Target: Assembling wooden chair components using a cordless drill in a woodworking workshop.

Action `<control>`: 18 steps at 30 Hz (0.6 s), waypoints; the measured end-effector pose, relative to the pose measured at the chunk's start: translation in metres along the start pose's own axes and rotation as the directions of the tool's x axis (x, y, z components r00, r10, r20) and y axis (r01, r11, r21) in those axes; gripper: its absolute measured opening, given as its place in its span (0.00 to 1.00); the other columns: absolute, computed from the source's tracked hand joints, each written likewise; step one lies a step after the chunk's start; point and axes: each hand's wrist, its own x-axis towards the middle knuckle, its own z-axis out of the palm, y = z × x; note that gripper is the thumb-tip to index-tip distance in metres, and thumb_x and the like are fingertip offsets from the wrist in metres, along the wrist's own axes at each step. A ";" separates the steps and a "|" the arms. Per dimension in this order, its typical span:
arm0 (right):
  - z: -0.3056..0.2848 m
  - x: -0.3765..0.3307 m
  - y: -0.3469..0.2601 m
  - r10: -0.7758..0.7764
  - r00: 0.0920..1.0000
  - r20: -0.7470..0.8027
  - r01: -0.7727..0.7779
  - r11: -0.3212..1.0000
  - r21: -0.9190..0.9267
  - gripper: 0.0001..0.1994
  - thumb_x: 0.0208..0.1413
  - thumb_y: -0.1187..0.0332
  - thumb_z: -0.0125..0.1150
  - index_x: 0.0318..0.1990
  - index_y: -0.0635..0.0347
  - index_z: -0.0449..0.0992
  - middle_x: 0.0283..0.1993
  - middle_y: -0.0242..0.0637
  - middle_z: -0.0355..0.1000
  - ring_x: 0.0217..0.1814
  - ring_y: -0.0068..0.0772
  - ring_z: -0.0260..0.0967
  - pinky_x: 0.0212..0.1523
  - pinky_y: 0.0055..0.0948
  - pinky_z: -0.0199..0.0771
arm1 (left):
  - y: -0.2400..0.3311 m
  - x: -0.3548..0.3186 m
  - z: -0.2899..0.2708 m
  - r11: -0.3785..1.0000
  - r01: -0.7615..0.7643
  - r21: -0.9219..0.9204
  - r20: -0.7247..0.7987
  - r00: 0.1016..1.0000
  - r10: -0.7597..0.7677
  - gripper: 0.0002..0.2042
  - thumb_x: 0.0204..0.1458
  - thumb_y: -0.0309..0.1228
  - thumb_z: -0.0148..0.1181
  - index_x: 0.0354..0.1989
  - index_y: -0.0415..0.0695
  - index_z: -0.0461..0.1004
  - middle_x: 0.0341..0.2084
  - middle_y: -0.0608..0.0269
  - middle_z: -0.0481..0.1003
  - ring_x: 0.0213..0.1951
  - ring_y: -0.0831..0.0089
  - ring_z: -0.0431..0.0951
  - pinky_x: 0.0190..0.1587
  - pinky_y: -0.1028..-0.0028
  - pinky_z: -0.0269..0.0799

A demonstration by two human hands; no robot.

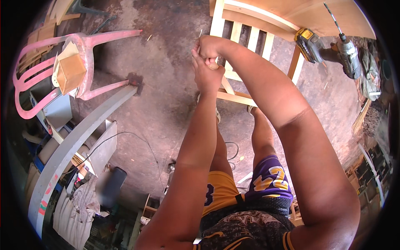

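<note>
My right hand (pixel 210 46) is closed in a fist in front of me, at the near left corner of a pale wooden slatted frame (pixel 254 38). Against it, from below, presses my left hand (pixel 207 77), its fingers bent up along the fist. A thin light tip (pixel 201 33) sticks out above the right fist. Between the palms shows a small tan rounded end (pixel 213 65). Whether these two belong to one thing is hidden by the fingers. Both hands appear raised above the floor, left of the frame's slats.
A cordless drill (pixel 349 58) with a long bit lies at the right by a wooden panel (pixel 329 16). To the left, a pink plastic chair (pixel 89 41) carries a cardboard box (pixel 71 73). A long grey beam (pixel 79 139) crosses the left side. A black cable (pixel 133 133) trails over the floor.
</note>
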 end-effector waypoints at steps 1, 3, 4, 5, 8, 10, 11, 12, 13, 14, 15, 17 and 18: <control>0.001 -0.003 -0.003 0.000 1.000 0.000 0.000 1.000 0.000 0.02 0.52 0.77 0.57 0.31 0.64 0.76 0.25 0.40 0.75 0.20 0.23 0.71 0.21 0.23 0.73 | 0.001 0.000 -0.003 1.000 0.000 0.000 0.000 1.000 0.000 0.48 0.36 0.34 0.69 0.68 0.43 0.48 0.65 0.50 0.56 0.65 0.53 0.57 0.64 0.60 0.59; 0.000 -0.010 -0.006 -0.046 0.999 0.027 0.041 0.989 0.140 0.07 0.53 0.77 0.57 0.40 0.60 0.74 0.28 0.40 0.75 0.23 0.24 0.73 0.23 0.23 0.74 | 0.003 -0.001 -0.009 1.000 0.028 -0.014 0.030 0.999 -0.027 0.51 0.36 0.32 0.67 0.71 0.44 0.41 0.65 0.51 0.55 0.65 0.54 0.57 0.64 0.59 0.59; -0.002 -0.011 -0.006 -0.043 0.999 0.022 0.039 0.989 0.141 0.07 0.53 0.77 0.57 0.40 0.60 0.74 0.28 0.40 0.75 0.23 0.24 0.73 0.23 0.23 0.74 | 0.003 -0.001 -0.008 1.000 0.023 -0.015 0.034 0.999 -0.023 0.51 0.36 0.32 0.67 0.71 0.44 0.41 0.65 0.51 0.55 0.65 0.54 0.57 0.64 0.59 0.59; -0.004 -0.011 -0.007 -0.061 0.997 0.042 0.057 0.994 0.094 0.09 0.53 0.77 0.57 0.43 0.59 0.73 0.28 0.40 0.75 0.23 0.25 0.73 0.23 0.24 0.74 | 0.003 -0.001 -0.008 1.000 0.020 0.009 0.029 0.999 -0.020 0.53 0.36 0.32 0.67 0.71 0.44 0.38 0.65 0.50 0.55 0.65 0.53 0.57 0.63 0.59 0.59; -0.006 -0.010 -0.008 -0.082 0.996 0.028 0.082 0.996 0.024 0.11 0.53 0.77 0.58 0.45 0.58 0.72 0.29 0.41 0.74 0.24 0.29 0.74 0.23 0.26 0.75 | 0.003 0.000 -0.004 1.000 0.005 0.010 0.018 1.000 -0.006 0.55 0.36 0.32 0.67 0.71 0.44 0.35 0.66 0.49 0.54 0.65 0.52 0.57 0.63 0.59 0.60; -0.008 -0.012 -0.004 -0.086 0.996 -0.007 0.086 0.996 0.001 0.11 0.53 0.77 0.58 0.44 0.59 0.72 0.28 0.42 0.73 0.23 0.32 0.74 0.22 0.27 0.75 | 0.004 0.001 -0.001 0.998 -0.058 -0.007 -0.013 0.998 0.058 0.55 0.35 0.31 0.67 0.72 0.44 0.34 0.67 0.45 0.52 0.67 0.50 0.55 0.64 0.59 0.59; -0.008 -0.014 0.000 -0.168 0.967 -0.192 0.152 0.984 -0.096 0.11 0.52 0.78 0.57 0.43 0.59 0.72 0.30 0.43 0.74 0.26 0.34 0.75 0.26 0.30 0.75 | 0.005 0.000 0.001 0.998 -0.063 -0.005 -0.003 0.998 0.063 0.55 0.35 0.31 0.67 0.72 0.44 0.34 0.67 0.45 0.52 0.67 0.50 0.55 0.64 0.59 0.59; -0.008 -0.017 0.005 -0.257 0.896 -0.361 0.194 0.960 -0.204 0.11 0.51 0.79 0.56 0.43 0.60 0.73 0.31 0.45 0.75 0.28 0.36 0.75 0.30 0.32 0.76 | 0.006 -0.001 0.003 0.999 -0.045 0.012 -0.016 0.999 0.045 0.55 0.35 0.32 0.67 0.72 0.45 0.34 0.66 0.44 0.53 0.66 0.50 0.56 0.63 0.60 0.59; -0.007 -0.021 0.008 -0.351 0.788 -0.505 0.210 0.926 -0.315 0.11 0.50 0.80 0.56 0.42 0.61 0.73 0.32 0.46 0.75 0.31 0.38 0.76 0.33 0.34 0.76 | 0.008 -0.002 0.004 0.999 -0.027 0.031 -0.029 0.999 0.028 0.55 0.35 0.32 0.67 0.72 0.45 0.34 0.66 0.43 0.54 0.66 0.50 0.57 0.63 0.61 0.60; -0.006 -0.033 0.010 -0.294 0.772 -0.563 0.251 0.955 -0.155 0.07 0.48 0.79 0.58 0.36 0.62 0.75 0.33 0.45 0.76 0.36 0.39 0.77 0.39 0.35 0.76 | 0.004 -0.001 0.000 0.999 -0.030 0.044 -0.027 0.999 0.031 0.55 0.35 0.32 0.67 0.72 0.45 0.34 0.66 0.43 0.54 0.66 0.50 0.57 0.63 0.61 0.60; -0.001 -0.044 0.017 -0.293 0.770 -0.566 0.258 0.955 -0.144 0.07 0.48 0.79 0.58 0.36 0.62 0.75 0.33 0.45 0.76 0.36 0.39 0.77 0.39 0.35 0.76 | -0.001 0.000 -0.004 0.999 0.000 0.046 -0.003 1.000 0.000 0.55 0.36 0.32 0.66 0.72 0.45 0.34 0.64 0.43 0.58 0.64 0.50 0.61 0.62 0.61 0.62; -0.002 -0.070 0.046 -0.191 0.808 -0.557 0.310 0.942 0.127 0.04 0.46 0.77 0.61 0.31 0.61 0.78 0.32 0.44 0.77 0.35 0.38 0.77 0.39 0.33 0.76 | 0.007 0.000 -0.009 0.999 0.023 0.043 0.035 0.999 -0.025 0.54 0.36 0.32 0.66 0.72 0.46 0.35 0.62 0.42 0.62 0.61 0.49 0.65 0.60 0.61 0.64; 0.003 -0.069 0.072 -0.146 0.830 -0.538 0.292 0.936 0.196 0.04 0.46 0.76 0.62 0.31 0.61 0.79 0.31 0.44 0.77 0.34 0.36 0.76 0.39 0.31 0.76 | 0.017 -0.001 -0.010 0.995 0.087 0.041 0.089 0.992 -0.090 0.54 0.36 0.32 0.66 0.72 0.46 0.35 0.59 0.42 0.65 0.58 0.48 0.68 0.58 0.61 0.66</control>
